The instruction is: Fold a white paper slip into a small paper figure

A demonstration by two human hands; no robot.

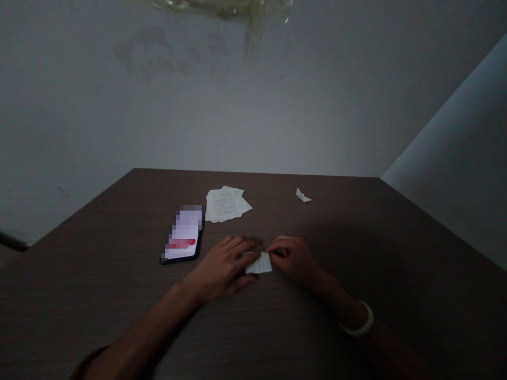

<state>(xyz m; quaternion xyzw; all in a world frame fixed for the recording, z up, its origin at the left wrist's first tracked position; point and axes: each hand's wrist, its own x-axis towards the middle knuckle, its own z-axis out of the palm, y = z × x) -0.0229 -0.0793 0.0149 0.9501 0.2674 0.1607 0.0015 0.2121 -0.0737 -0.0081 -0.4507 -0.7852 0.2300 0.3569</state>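
Observation:
A small piece of printed paper (262, 264) lies on the table between my hands. My left hand (229, 264) rests over its left part, fingers stretched out and pressing it against the tabletop. At the paper's upper right corner, my right hand (291, 257) has thumb and forefinger pinched together on the edge. The other fingers of that hand are curled in. Part of the paper is hidden under my left fingers. A pale beaded bracelet (359, 323) circles my right wrist.
A phone (184, 232) with a lit, blurred screen lies left of my left hand. Beyond it is a loose stack of printed papers (225, 205). One small folded paper (303, 196) sits toward the back right. The dark wooden table (348, 211) meets a stained wall (257, 121).

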